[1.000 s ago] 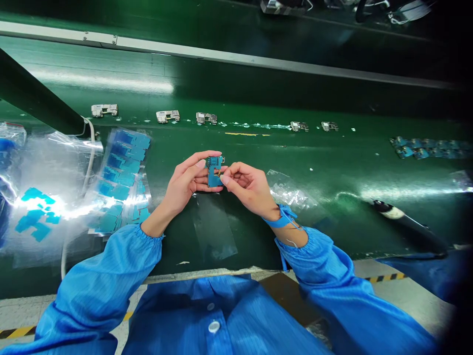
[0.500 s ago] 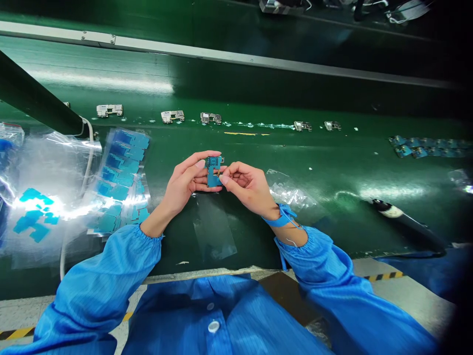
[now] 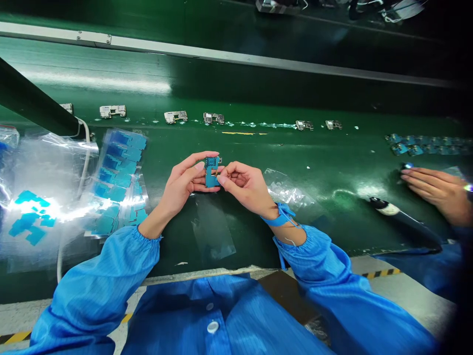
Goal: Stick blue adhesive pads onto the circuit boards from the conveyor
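Co-worker's hand newly seen at three o'clock; board pinched by left hand, edge by right hand; work seemingly unaffected.

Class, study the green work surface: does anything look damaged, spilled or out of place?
Yes: broken, whitish streaks run along the green surface beside the silver boards, looking odd against the smoother green. Wear or residue, I can't tell.

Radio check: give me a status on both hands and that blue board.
Left hand holding blue board by its edges. Right hand, thumb at its right edge. Co-worker's hand far right, apart from both.
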A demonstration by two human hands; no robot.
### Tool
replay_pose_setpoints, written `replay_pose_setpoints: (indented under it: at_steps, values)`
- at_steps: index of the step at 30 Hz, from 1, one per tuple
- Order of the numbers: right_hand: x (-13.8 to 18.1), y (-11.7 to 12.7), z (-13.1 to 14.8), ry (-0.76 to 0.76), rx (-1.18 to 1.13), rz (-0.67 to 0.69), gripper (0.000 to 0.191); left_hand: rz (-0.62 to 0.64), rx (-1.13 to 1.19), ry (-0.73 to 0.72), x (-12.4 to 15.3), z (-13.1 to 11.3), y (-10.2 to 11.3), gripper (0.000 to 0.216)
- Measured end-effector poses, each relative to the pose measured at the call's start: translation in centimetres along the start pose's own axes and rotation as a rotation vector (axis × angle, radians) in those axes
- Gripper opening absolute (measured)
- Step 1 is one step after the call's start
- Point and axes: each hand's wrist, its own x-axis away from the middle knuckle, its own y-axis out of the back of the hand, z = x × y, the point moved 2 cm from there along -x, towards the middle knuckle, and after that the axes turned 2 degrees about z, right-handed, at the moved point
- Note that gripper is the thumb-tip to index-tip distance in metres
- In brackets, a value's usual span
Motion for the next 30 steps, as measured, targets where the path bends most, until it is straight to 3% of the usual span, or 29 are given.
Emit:
replay_pose_setpoints:
  at_steps: [10, 18, 23, 30]
  values:
    - [0.12, 0.02, 0.01, -0.014, 0.039, -0.012, 0.045, -0.017, -0.085, -0.029, 0.26, 0.21, -0.30, 0.062]
    - [0.08, 0.14, -0.06, 0.065, 0.168, -0.060, 0.036, -0.081, -0.143, -0.071, 0.41, 0.10, -0.86, 0.072]
    - [-0.24, 0.57, 0.17, 0.087, 0.080, -0.142, 0.039, -0.108, -0.159, -0.120, 0.52, -0.22, -0.92, 0.069]
    - [-0.27, -0.06, 0.17, 0.058, 0.051, -0.005, 0.053, -0.112, -0.198, -0.156, 0.68, -0.09, -0.63, 0.080]
